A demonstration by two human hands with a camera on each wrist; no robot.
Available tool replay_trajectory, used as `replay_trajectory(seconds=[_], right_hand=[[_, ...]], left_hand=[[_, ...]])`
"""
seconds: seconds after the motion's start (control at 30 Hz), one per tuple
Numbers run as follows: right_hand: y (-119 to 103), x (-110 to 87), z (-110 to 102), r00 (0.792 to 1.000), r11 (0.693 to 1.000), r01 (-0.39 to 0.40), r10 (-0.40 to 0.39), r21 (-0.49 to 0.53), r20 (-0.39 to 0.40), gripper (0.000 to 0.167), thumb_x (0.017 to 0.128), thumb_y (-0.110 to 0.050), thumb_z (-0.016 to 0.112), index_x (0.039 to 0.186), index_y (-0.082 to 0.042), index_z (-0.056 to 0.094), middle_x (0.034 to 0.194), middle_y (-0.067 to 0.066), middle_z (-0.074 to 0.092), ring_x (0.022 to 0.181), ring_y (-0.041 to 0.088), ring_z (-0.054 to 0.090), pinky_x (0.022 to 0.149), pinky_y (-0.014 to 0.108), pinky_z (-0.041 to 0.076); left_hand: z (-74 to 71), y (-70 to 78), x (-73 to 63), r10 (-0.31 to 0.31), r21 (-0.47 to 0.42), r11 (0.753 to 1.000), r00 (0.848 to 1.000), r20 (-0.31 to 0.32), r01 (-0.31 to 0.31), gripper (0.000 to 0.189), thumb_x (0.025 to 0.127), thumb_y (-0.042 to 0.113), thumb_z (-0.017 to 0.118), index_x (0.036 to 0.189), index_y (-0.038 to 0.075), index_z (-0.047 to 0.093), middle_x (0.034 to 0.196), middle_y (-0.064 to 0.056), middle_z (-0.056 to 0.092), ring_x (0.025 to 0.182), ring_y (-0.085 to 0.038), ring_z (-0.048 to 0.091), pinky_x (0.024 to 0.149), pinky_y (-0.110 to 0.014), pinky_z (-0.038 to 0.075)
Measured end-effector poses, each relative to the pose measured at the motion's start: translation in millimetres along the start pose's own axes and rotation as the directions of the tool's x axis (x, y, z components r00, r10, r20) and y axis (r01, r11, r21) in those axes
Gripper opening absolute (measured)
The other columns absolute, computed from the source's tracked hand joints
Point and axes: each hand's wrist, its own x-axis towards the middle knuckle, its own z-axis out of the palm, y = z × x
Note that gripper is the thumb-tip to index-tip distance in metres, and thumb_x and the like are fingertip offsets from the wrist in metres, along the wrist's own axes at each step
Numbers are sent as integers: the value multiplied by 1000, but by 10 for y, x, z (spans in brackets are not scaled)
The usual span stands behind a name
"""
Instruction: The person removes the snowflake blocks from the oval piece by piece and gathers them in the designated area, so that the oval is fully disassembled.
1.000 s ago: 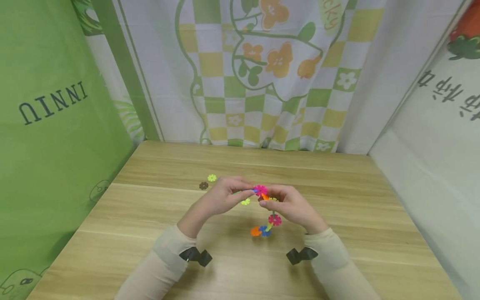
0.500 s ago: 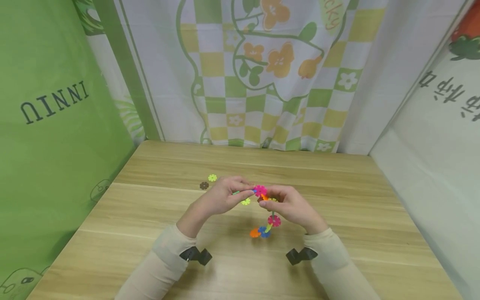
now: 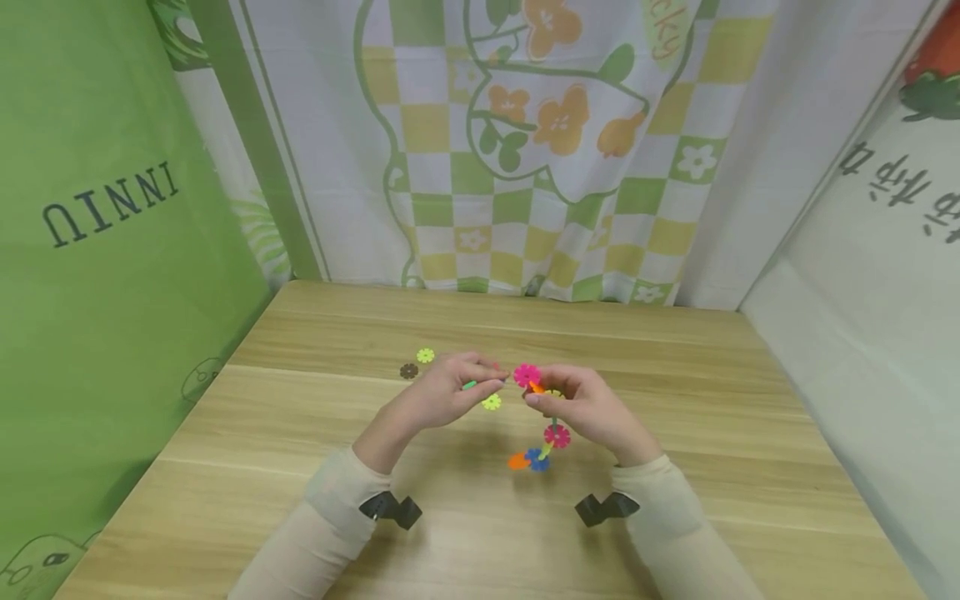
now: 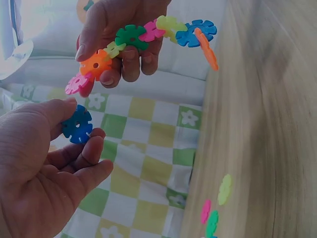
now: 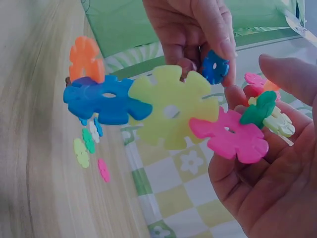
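My left hand [image 3: 452, 392] pinches a single blue snowflake disc [image 4: 77, 124] between thumb and fingertips. Facing it, my right hand [image 3: 588, 407] grips a chain of interlocked snowflake discs near its upper end, with the orange disc [image 4: 95, 65] at the fingertips. A pink disc [image 3: 527, 376] forms that end, pointing toward the blue one, a small gap between them. From the right hand the chain curves down through green [image 4: 131, 37], pink [image 5: 237, 136] and yellow [image 5: 171, 110] discs to a blue disc [image 3: 537, 459] and an orange disc [image 3: 518, 461] at the lower end.
Loose discs lie on the wooden table [image 3: 360, 492]: a yellow-green disc [image 3: 425, 355] and a brown disc [image 3: 408, 371] left of the left hand, a yellow disc [image 3: 491, 402] beneath it. More show in the right wrist view, including a green disc [image 5: 88, 140]. A patterned curtain [image 3: 525, 208] hangs behind.
The right hand has shifted slightly right with the chain, so its pink end disc has come away from the left hand's fingertips. The left hand has barely moved.
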Motion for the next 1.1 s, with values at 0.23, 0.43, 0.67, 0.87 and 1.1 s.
replay_trajectory(seconds=[0.23,0.43,0.67,0.87,1.1], right_hand=[[13,4,12,1000,1000,9,-9,-8,-5,23,93,-23,71,114,-14,70,112,5,68,96,29,61,70,41,56],[-2,8,8,1000,1000,-7,7,-27,6,24,92,-25,72,113,-15,70,110,4,68,95,29,61,70,40,56],[4,15,14,1000,999,-8,9,-39,19,23,92,-23,71,113,-14,70,110,7,68,97,31,60,72,37,55],[12,13,21,1000,999,-6,8,-51,29,21,92,-26,71,111,-16,70,109,9,68,97,26,61,74,36,55],[25,13,18,1000,998,-7,9,-62,30,21,92,-27,71,110,-17,70,106,2,68,95,25,61,73,35,55]], left_hand=[[22,-128,-15,-106,-57,993,994,31,108,39,100,26,59,133,5,60,111,-4,67,97,-11,60,94,-35,49],[58,-321,-32,-178,-36,983,982,64,180,37,96,17,63,131,6,62,113,0,68,81,-10,59,75,-29,53],[150,-540,-78,-304,111,950,944,127,291,37,92,14,67,127,3,64,120,-9,66,94,-19,60,79,-32,53],[238,-675,-104,-365,177,926,912,187,334,36,91,6,67,127,4,64,127,-9,63,120,-26,57,98,-38,48],[275,-710,-115,-389,215,913,897,211,346,40,89,8,71,128,7,64,130,-8,62,123,-27,55,99,-38,47]])
